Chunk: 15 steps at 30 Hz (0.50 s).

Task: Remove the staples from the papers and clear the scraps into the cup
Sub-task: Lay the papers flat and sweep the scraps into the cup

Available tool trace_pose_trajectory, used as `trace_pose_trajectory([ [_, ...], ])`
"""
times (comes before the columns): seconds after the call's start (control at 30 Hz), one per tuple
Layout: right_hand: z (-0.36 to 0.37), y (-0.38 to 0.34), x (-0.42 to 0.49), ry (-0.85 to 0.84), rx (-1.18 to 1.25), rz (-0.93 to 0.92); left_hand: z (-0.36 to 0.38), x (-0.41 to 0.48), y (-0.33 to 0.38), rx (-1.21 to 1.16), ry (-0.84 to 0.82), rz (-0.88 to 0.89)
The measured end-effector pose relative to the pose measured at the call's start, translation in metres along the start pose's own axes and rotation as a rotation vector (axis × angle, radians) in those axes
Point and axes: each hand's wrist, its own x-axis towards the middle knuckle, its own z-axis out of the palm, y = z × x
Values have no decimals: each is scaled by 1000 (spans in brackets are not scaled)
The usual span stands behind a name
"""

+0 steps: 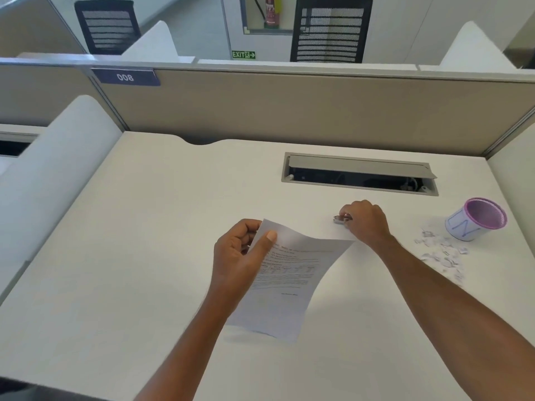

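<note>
Status: mid-task, by my judgement.

- Papers [289, 285]: held off the bench [144, 227] in front of the person, between the two forearms. Left hand [240, 250] has its grip narrow on the far-left corner, thumb on top and fingers curled beneath. No staple is visible at that corner; too small to tell. Sheet count is also unclear.
- Right hand [366, 221]: grip closed round a small metal tool [341, 219], likely the staple remover, low over the bench just beyond the sheet's far-right corner.
- Scraps [443, 253]: loose scatter on the bench, just beside the cup [460, 227] on its near side. Clearing not done. Nothing can be made out inside the cup.

Left to do, judged: finish any staple pulling, then sweep the scraps in.

Orientation: the sheet's long axis runs far-to-near, skewed slightly right at the far end. Printed head faces the partition, text face up. The sheet bows, its near edge dipping toward the bench. The tool's long axis lies roughly left-right, its exposed end pointing left. The cup stands mouth up.
</note>
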Motion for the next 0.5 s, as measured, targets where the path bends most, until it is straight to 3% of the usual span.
trace_pose_trajectory([
  [0.2, -9, -4, -4, 37, 63, 13, 1, 2, 3, 8, -35, 24],
  [0.27, -26, -13, -9, 65, 267, 45, 1, 2, 6, 8, -41, 36],
  [0.37, -80, -39, -27, 37, 759, 132, 0, 1, 12, 5, -56, 52],
  [0.5, -163, -79, -78, -66, 1108, 0, 0, -2, 20, 0, -83, 80],
])
